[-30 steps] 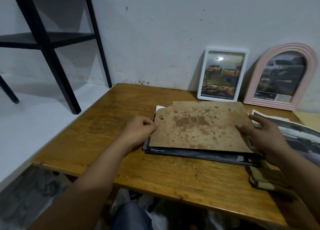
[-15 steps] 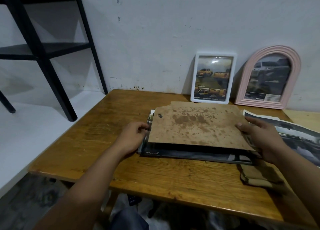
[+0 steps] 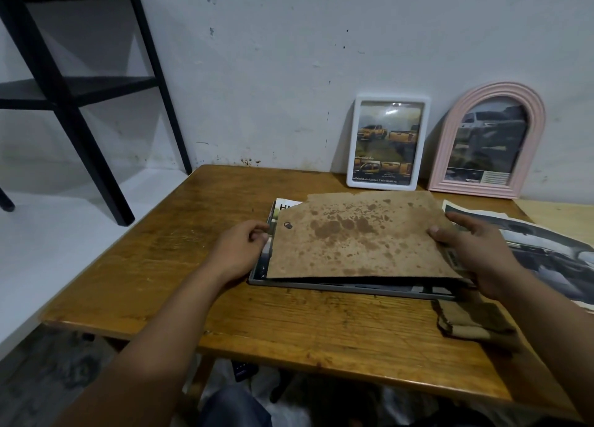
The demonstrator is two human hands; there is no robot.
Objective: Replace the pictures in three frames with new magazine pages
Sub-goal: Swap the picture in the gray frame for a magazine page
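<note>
I have the stained backing board (image 3: 360,237) lying nearly flat over the grey frame (image 3: 337,287) now, its near edge only slightly raised; half a second ago that edge gaped higher above the frame, so the board has come down toward its seat. My right hand (image 3: 479,256) pinches the board's right edge, thumb on top, while my left hand (image 3: 239,250) is curled at the left edge, fingertips on the magazine page (image 3: 283,206) peeking out beneath. The white frame (image 3: 387,142) and pink frame (image 3: 487,140) lean against the wall, both filled, so I judge this the last frame. A loose page (image 3: 546,246) lies to the right.
</note>
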